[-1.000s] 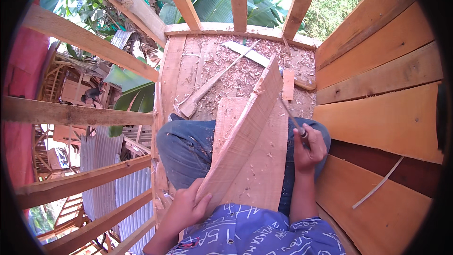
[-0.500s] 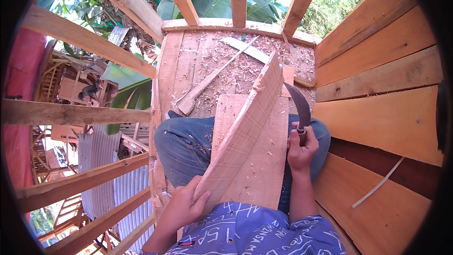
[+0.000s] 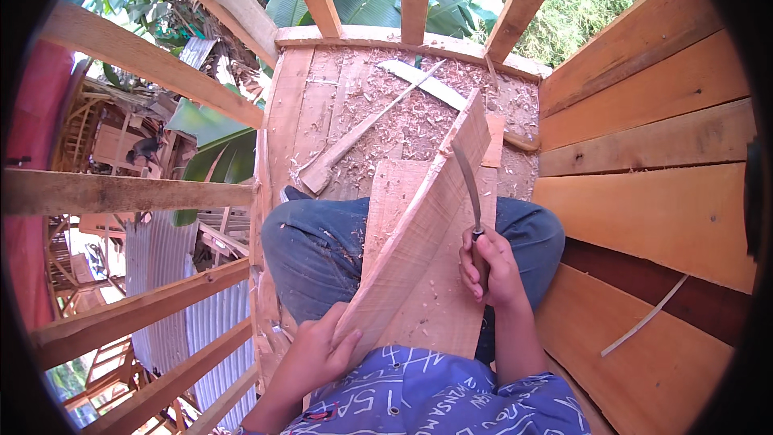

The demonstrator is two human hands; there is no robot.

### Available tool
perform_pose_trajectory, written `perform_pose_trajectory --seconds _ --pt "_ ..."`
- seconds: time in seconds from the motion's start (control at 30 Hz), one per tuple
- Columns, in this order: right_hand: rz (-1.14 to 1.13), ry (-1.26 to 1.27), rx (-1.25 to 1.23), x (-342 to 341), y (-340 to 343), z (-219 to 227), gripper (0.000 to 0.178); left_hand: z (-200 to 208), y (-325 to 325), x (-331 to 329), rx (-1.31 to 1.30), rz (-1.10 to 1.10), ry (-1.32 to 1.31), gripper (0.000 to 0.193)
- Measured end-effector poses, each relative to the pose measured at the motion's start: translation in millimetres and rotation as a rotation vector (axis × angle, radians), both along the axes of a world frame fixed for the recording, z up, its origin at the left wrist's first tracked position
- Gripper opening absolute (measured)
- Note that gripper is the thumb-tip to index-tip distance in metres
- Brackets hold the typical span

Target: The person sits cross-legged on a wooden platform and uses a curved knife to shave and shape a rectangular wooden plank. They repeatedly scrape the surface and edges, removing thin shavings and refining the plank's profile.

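My left hand grips the near end of a wooden board, fingers closed on its edge. The board stands tilted on its long side and slants away to the right. Below it a second flat board lies across my lap. My right hand is wrapped around the dark handle of a curved knife. Its blade points away from me, with the tip at the face of the tilted board near its far end; whether it touches, I cannot tell.
Wood shavings cover the plank floor ahead. A paddle-shaped piece of wood lies there, crossing a long pale blade. Wooden rails enclose the left and front; stacked planks form the right side, holding a thin strip.
My right hand has swung left with the curved knife, bringing its blade from beside the tilted board to the board's face. My left hand and the board have hardly moved.
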State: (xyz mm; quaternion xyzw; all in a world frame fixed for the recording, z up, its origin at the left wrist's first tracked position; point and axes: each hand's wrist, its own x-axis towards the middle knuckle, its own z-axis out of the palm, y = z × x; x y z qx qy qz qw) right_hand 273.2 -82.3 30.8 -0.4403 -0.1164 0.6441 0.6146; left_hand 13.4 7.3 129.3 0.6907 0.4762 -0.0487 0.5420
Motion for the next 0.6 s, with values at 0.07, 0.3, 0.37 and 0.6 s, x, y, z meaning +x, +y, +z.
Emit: perform_pose_trajectory --seconds 0.07,0.3,0.37,0.6 --pt "0.053 -0.025 0.015 -8 -1 7 0.03 0 1 1 -0.007 -0.018 0.009 0.029" --pt "-0.059 0.199 0.0 -23 8 -13 0.025 -2 2 -2 -0.008 -0.016 -0.022 0.03" --pt "-0.083 0.217 0.02 -26 8 -17 0.025 -3 3 -3 -0.015 -0.026 -0.045 0.03" --pt "-0.115 0.265 0.045 -30 8 -21 0.027 -7 5 -4 -0.028 -0.026 -0.082 0.03"
